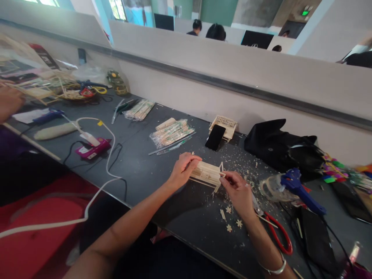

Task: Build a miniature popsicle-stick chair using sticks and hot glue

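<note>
Item 1: stick-built wooden model (207,173) on my dark table (139,162); left hand (182,169) grips its left end, right hand (238,190) pinches its right end.

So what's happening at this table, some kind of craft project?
A person holds a small wooden stick model between both hands over a dark table. The left hand grips its left end; the right hand pinches its right end. Wood chips and small wooden flowers lie nearby. A blue glue gun and red-handled cutters lie to the right, packets of sticks and a phone behind.
</note>
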A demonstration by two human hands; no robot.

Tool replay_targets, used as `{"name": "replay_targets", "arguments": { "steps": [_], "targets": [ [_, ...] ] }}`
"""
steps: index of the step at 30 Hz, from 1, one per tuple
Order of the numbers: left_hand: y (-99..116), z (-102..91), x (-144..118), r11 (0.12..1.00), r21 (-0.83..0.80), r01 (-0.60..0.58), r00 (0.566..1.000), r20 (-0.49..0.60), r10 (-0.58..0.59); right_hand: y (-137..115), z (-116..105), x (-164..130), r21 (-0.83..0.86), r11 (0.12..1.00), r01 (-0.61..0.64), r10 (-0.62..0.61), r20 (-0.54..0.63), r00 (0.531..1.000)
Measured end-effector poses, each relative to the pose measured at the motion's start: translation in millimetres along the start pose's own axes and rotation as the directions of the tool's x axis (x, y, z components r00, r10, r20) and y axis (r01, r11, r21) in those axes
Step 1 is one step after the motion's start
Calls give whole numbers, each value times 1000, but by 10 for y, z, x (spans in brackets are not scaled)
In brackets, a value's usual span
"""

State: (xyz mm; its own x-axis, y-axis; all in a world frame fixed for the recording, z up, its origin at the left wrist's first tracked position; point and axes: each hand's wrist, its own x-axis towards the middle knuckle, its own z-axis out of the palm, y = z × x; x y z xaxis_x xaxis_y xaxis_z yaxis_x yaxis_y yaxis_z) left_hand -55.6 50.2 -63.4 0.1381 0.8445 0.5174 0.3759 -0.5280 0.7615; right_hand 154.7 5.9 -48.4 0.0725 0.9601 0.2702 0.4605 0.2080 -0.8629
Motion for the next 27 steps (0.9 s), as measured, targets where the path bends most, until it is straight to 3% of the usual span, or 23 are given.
{"name": "replay_targets", "arguments": {
  "steps": [2,5,9,13,17,22,27],
  "targets": [
    [-27,-30,-201,991,130,-39,994,-98,52,38,24,-44,-9,1000,-12,12,13,1000],
    [-11,-70,-520,960,275,-56,949,-283,137,70,41,-92,-23,1000,-17,18,24,1000],
    [63,-81,-781,984,171,-48,985,-158,76,84,41,-106,-85,996,4,-2,28,1000],
    [124,-66,-855,992,113,-55,987,-143,71,75,12,-101,-144,988,62,-52,72,996],
    [140,0,-851,994,73,82,996,23,-84,51,-50,-68,-279,931,236,-215,101,971],
    [121,134,-712,930,0,367,915,180,-361,-10,-105,82,-397,792,463,-400,235,886],
    [85,230,-567,771,-279,573,814,306,-494,-72,-17,259,-421,711,563,-367,460,808]
  ]
}}
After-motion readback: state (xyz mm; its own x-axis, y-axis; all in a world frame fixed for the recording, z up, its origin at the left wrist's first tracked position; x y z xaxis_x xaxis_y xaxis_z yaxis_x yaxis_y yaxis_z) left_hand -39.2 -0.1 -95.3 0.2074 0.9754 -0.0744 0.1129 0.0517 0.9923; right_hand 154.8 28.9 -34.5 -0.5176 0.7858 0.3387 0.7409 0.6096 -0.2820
